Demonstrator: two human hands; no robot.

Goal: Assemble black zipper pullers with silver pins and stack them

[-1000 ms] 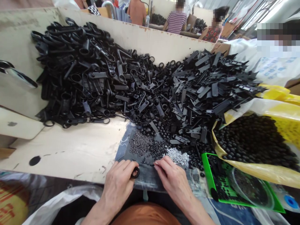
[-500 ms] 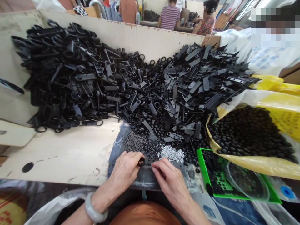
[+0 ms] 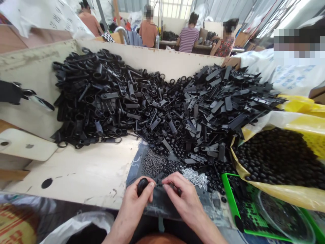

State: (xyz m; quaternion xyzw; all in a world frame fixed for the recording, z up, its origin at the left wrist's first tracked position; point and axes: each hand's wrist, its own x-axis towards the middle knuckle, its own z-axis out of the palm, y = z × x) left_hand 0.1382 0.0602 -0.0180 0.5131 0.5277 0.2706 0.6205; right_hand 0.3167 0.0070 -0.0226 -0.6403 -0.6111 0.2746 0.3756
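At the near edge of the bench my left hand is closed around a small rounded black plastic part. My right hand pinches a tiny dark piece right next to that part; I cannot make out what it is. Both hands hover over a dark cloth that carries a patch of small dark screws and a patch of bright silver pins. Behind them lies a huge heap of black plastic levers and clips.
A yellow bag of small black beads lies at the right, a green tray in front of it. A white phone rests at the left. Wooden walls fence the bench. Other people sit beyond it and at the right.
Both hands have lifted slightly and come together; the black part in my left hand is turned upward and my right fingers now pinch something at its side. The camera tilted up.
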